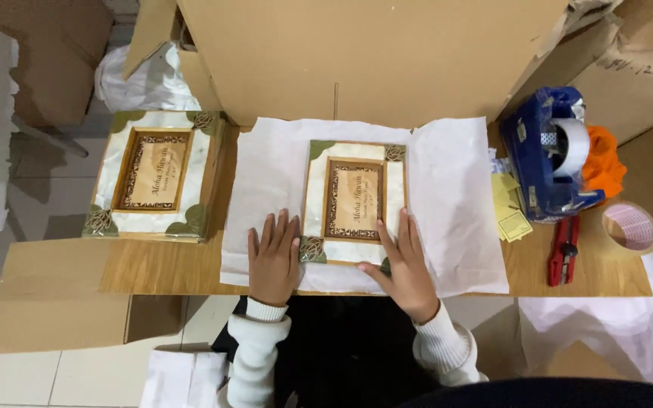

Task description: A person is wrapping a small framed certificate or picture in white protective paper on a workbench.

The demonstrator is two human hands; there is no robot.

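Wooden table (190, 268): both flat hands (left (273, 257), right (404, 264)) press picture frame (354, 201) onto tissue paper (455, 204).

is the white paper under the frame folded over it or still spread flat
Spread flat: the paper lies open around the frame, whose face is uncovered.

Wooden table (190, 268): white tissue sheet (455, 204) at centre, picture frame (153, 174) at 9 o'clock, blue tape dispenser (549, 155), red cutter (563, 249), tape roll (630, 227) at 3 o'clock.
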